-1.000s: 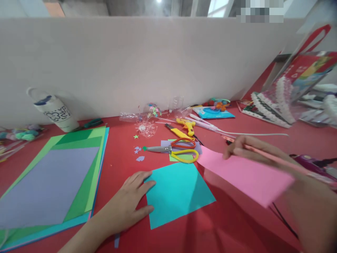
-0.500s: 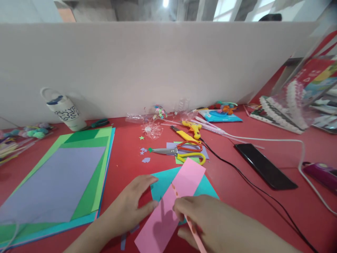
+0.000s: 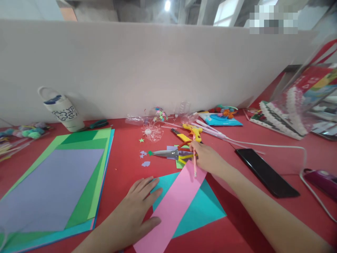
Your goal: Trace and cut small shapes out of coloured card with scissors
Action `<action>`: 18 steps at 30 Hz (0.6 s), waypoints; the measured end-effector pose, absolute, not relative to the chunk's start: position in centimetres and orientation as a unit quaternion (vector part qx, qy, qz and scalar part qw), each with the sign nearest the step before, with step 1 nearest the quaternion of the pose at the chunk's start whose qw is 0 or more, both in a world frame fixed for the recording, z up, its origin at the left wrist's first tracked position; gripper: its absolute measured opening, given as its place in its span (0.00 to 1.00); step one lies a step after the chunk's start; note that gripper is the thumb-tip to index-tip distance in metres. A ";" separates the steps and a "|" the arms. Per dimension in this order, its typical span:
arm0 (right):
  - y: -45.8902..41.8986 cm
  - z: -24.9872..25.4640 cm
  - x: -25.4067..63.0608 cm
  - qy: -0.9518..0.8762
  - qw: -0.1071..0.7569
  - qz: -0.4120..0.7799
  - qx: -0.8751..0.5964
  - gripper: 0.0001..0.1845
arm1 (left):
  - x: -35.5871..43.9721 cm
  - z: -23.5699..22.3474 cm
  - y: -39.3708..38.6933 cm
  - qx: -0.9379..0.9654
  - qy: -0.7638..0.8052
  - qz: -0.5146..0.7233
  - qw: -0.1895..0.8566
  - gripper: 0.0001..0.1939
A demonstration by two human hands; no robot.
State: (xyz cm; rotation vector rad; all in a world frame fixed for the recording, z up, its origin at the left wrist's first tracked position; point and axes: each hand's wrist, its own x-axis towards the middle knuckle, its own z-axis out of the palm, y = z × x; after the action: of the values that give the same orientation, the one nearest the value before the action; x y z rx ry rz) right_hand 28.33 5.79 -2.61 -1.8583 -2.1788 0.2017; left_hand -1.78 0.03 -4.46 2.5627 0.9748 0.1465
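A pink paper strip lies slanted across a turquoise sheet on the red table. My left hand rests at their left edges, fingers stretched out and the thumb on the strip; it holds nothing. Beyond the strip's far end, my right hand has its fingers closed on a slim pink pencil, one end of which points back toward me. Under and beside those fingers lie scissors with red and yellow handles, partly covered by the hand. Purple and green paper scraps are beneath the scissors.
Stacked coloured sheets lie at the left, with a white tumbler behind. A yellow glue gun and a yellow cutter are beyond my right hand. A black phone and white cable lie at right.
My right hand has moved forward from the pink strip to the scissors' handles, carrying the pencil, now turned. My left hand's fingers have spread flatter over the paper's edge.
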 end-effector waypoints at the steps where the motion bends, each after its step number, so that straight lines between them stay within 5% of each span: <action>1: 6.0 -2.4 28.7 -0.747 0.140 0.070 -0.646 0.14 | -1.8 -4.5 0.0 0.915 0.349 0.051 0.197 0.28; 11: 12.1 -2.3 31.1 -0.764 0.140 0.025 -0.629 0.09 | -1.7 -5.7 0.3 0.940 0.307 0.058 0.134 0.25; 18: 7.1 -1.6 26.4 -0.819 0.118 0.002 -0.562 0.07 | -1.5 -5.3 0.5 0.949 0.289 0.050 0.116 0.22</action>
State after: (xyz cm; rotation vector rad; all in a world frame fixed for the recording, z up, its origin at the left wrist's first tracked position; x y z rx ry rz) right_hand 26.38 7.15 -1.60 -1.6450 -2.3947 0.0065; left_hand -1.45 0.51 -5.35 2.7791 0.8458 0.1457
